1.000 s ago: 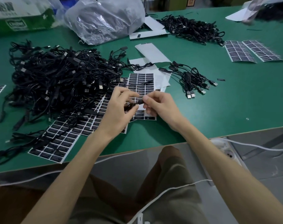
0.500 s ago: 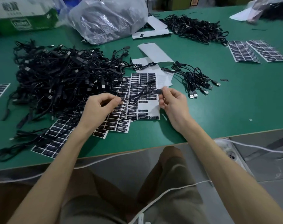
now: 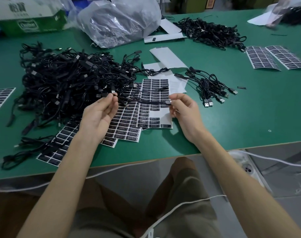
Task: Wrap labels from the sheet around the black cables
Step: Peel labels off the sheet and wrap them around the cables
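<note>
Black cable (image 3: 146, 101) spans between left hand (image 3: 98, 117) and right hand (image 3: 185, 112), fingers pinching each end. Hold it taut above the label sheet (image 3: 160, 115) before peeling a label.

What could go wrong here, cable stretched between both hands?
1. The left hand pinches the cable right beside the pile; a pull may snag and drag others along.
2. The cable spans over the sheet; it might brush it and shift or lift labels while the right hand holds the plug end.
</note>
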`<state>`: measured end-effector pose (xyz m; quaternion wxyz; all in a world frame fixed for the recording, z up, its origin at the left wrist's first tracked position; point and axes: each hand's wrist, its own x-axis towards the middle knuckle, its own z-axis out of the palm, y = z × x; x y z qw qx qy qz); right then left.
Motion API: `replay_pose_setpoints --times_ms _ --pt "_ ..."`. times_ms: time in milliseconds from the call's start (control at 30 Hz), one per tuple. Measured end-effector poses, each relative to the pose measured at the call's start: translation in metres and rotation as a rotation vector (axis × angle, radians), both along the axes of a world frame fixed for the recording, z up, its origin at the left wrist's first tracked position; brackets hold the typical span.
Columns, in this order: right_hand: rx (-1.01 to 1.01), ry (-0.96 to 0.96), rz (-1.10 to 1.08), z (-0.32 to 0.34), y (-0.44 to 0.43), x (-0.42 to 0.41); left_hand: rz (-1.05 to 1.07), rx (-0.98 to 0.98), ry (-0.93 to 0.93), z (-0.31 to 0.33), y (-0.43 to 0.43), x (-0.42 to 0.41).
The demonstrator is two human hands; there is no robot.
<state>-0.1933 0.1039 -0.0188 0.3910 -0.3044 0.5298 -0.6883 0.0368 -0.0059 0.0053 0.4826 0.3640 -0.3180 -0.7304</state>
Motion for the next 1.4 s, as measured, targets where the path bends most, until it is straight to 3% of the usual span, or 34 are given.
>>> replay_pose_setpoints --times_ms 200,400,667,800,1000,1067,1233,1400 --pt "0.040 0.293 0.078 0.000 0.005 0.004 -0.044 -0.099 -0.135 0.010 0.002 -0.014" --pt "0.076 0.420 0.179 0.002 0.004 0.010 0.000 -0.378 -0.538 0.003 0.011 -0.042" --pt "0.114 0.516 0.184 -0.001 0.001 0.011 -0.237 -0.853 -1.029 -0.010 0.008 -0.069" --pt "0.114 0.569 0.151 -0.001 0.001 0.012 -0.355 -0.943 -1.234 -0.016 0.009 -0.078" --pt "0.080 0.302 -0.015 -0.003 0.001 0.006 -0.451 -0.937 -1.370 -0.019 0.011 -0.079" --pt "0.080 0.303 -0.057 -0.003 0.001 0.006 -0.441 -0.944 -1.373 -0.018 0.012 -0.079" --pt "0.187 0.642 -0.157 -0.004 -0.001 0.008 -0.411 -0.909 -1.321 -0.019 0.014 -0.078" --pt "0.277 0.902 -0.071 -0.005 -0.005 0.009 -0.374 -0.917 -1.307 -0.021 0.015 -0.078"
